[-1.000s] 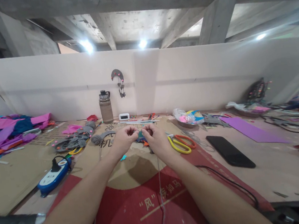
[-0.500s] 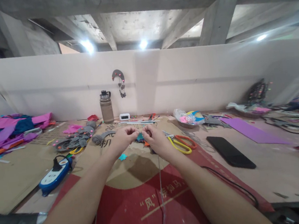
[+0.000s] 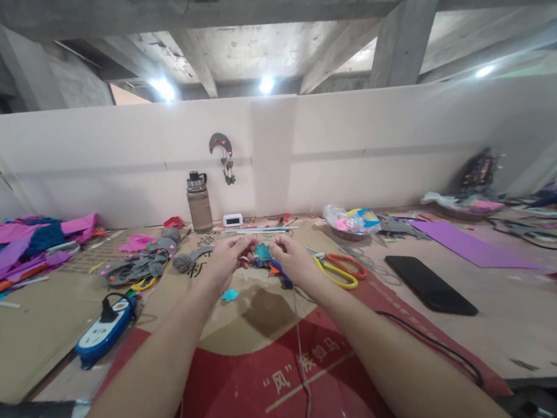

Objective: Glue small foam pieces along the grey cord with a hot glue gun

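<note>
Both my hands are held out together over the cardboard-covered table (image 3: 35, 330). My left hand (image 3: 227, 260) and my right hand (image 3: 291, 256) are closed in a pinch on a small teal felt piece (image 3: 263, 251) between them. Blue and orange bits hang below it. A thin thread (image 3: 298, 341) runs from my right hand down toward me. A small teal felt scrap (image 3: 229, 295) lies on the cardboard just under my left hand.
Yellow and orange scissors (image 3: 338, 269) and a black phone (image 3: 429, 275) lie to the right. A blue power strip (image 3: 103, 321) lies left. A water bottle (image 3: 198, 202), grey felt pieces (image 3: 139, 265), purple sheets (image 3: 468, 244) and a bag of scraps (image 3: 353, 219) sit further back.
My hands have drawn slightly apart and the teal felt piece shows more plainly between them. The view has shifted a little.
</note>
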### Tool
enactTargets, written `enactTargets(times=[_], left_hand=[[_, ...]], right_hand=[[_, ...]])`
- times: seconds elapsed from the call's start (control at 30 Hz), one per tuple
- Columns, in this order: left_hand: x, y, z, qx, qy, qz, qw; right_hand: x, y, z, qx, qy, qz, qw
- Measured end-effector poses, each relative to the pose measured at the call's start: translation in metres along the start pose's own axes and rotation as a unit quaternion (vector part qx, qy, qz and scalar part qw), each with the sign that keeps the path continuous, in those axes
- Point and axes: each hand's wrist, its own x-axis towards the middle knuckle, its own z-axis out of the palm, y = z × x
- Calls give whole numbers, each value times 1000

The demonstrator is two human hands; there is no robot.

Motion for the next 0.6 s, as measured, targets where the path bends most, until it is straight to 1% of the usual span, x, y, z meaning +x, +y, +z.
enactTargets(times=[0.13, 0.27, 0.4, 0.5, 0.6], left_hand=[[1, -3, -1, 3, 32, -8, 999], [3, -5, -3, 16, 87, 16, 996], [5, -8, -6, 54, 136, 32, 989], [5, -9, -6, 72, 138, 32, 987], [2, -7, -5, 66, 110, 39, 991]], right_hand=[[-1, 1, 1, 0, 6, 3, 1000], [-2, -1, 2, -28, 31, -15, 999], [-2, -2, 3, -11, 29, -8, 999], [-1, -1, 4, -9, 30, -11, 999], [0, 0, 4, -26, 37, -12, 999]])
